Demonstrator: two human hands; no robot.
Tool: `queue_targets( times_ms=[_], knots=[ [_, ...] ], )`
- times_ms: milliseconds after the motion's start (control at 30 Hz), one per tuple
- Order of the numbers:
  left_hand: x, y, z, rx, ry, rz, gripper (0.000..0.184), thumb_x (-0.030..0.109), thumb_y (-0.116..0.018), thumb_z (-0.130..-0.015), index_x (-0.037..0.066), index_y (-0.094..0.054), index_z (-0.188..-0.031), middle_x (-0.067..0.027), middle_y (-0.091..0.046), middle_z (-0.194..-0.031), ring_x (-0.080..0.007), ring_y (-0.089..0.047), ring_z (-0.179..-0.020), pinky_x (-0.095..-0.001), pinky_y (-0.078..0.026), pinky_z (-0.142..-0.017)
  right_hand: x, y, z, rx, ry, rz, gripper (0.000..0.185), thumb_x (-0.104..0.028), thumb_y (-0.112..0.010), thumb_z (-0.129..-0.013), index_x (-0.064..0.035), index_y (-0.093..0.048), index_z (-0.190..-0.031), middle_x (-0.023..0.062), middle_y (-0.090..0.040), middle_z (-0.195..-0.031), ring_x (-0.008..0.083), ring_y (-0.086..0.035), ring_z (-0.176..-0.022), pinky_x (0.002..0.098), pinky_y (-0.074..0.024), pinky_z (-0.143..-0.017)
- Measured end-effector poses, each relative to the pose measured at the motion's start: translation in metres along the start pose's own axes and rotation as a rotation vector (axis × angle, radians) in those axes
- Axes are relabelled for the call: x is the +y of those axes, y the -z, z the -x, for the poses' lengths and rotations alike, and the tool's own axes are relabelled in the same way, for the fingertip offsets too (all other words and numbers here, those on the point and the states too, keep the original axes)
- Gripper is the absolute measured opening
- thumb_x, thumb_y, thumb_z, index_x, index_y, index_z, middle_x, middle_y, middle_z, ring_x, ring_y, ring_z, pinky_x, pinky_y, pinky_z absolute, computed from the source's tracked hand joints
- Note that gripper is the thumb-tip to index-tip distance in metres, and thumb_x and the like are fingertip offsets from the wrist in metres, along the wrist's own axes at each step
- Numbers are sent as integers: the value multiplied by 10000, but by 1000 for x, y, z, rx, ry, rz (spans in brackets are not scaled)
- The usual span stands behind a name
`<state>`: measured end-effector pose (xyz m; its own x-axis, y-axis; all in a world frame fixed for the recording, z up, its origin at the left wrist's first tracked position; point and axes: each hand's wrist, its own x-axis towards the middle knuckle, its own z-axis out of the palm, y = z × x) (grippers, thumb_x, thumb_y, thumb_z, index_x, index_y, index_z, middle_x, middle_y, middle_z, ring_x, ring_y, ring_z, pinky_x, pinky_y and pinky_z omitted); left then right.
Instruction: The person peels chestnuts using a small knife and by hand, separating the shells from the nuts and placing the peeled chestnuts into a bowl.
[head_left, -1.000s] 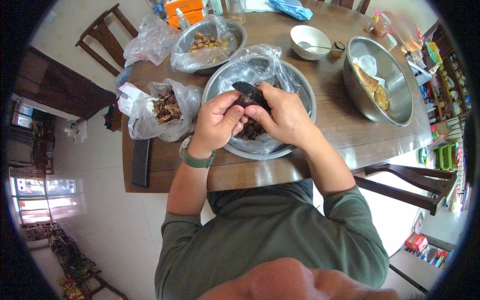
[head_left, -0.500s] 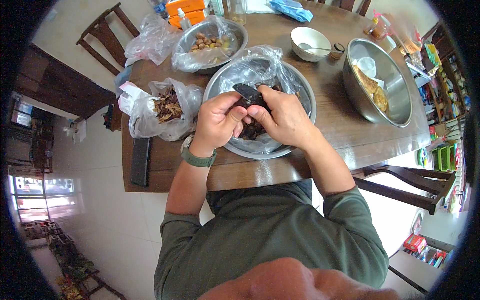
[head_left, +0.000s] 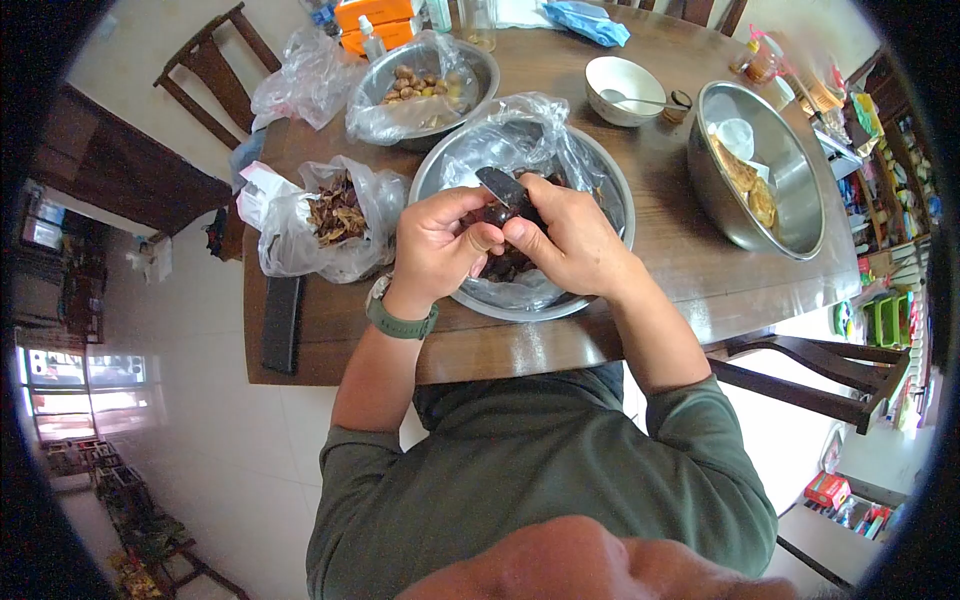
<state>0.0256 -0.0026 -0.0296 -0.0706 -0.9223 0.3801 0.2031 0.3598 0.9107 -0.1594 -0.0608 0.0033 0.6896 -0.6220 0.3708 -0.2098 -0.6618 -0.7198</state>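
Observation:
Above a metal basin (head_left: 424, 180) lined with a clear plastic bag (head_left: 530, 115), my two hands meet. My right hand (head_left: 575, 232) is closed on a small knife with a dark blade (head_left: 498, 184), which points up and left. Between thumb and fingers my left hand (head_left: 440, 240) pinches a small dark brown chestnut (head_left: 496, 213), partly hidden by the fingers and blade. More dark brown pieces lie in the basin under my hands. Left of the basin, an open plastic bag holds brown shells (head_left: 338, 212).
Behind stands a metal bowl with peeled-looking round nuts (head_left: 412, 84). A white bowl (head_left: 622, 78) holds a spoon. A large steel bowl (head_left: 745, 225) stands at the right. A black phone (head_left: 281, 325) lies near the left edge; a chair (head_left: 815, 365) is at the right.
The blade has turned slightly and moved a little to the right. My left hand's fingers have shifted on the chestnut, and my left thumb is now more bent.

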Motion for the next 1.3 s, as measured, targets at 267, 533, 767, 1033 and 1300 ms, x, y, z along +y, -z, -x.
queue_targets(
  times_ms=[267,533,767,1033,1300],
  knots=[
    [1,-2,-1,28,-22,-46,377,215,-706,-881,-46,-639,-1145,-51,-652,-798,-49,-563,-569,-184,-420,-435,-3,0,-1,-9,-18,-38,303,-307,-606,-927,-14,-534,-909,229,-611,-791,458,-604,-806,472,-470,-666],
    [5,-8,-3,84,-34,-100,424,320,-697,-881,-72,-637,-1030,-112,-662,-710,-69,-536,-468,-190,-394,-400,-8,1,-2,-21,-58,-71,275,-279,-609,-930,-16,-542,-892,183,-649,-770,416,-638,-798,441,-489,-667],
    [4,-3,-1,32,12,-40,362,205,-693,-896,-58,-638,-1139,-70,-671,-829,-63,-600,-612,-186,-445,-448,-9,1,-2,-13,-67,-61,285,-292,-605,-933,-19,-544,-879,169,-659,-757,407,-646,-775,435,-494,-650],
    [1,-5,-1,75,-12,-33,369,196,-694,-896,-68,-630,-1146,-79,-676,-838,-74,-612,-632,-190,-454,-453,-8,2,-2,6,-84,-27,286,-296,-607,-930,-24,-557,-860,185,-649,-759,418,-637,-761,440,-488,-638],
    [3,-10,0,139,0,-84,354,167,-692,-902,-71,-630,-1157,-72,-676,-813,-69,-602,-631,-191,-459,-471,-8,-1,-3,34,-105,-87,279,-294,-600,-935,-26,-584,-860,165,-663,-747,384,-655,-737,424,-496,-641]
  ],
)
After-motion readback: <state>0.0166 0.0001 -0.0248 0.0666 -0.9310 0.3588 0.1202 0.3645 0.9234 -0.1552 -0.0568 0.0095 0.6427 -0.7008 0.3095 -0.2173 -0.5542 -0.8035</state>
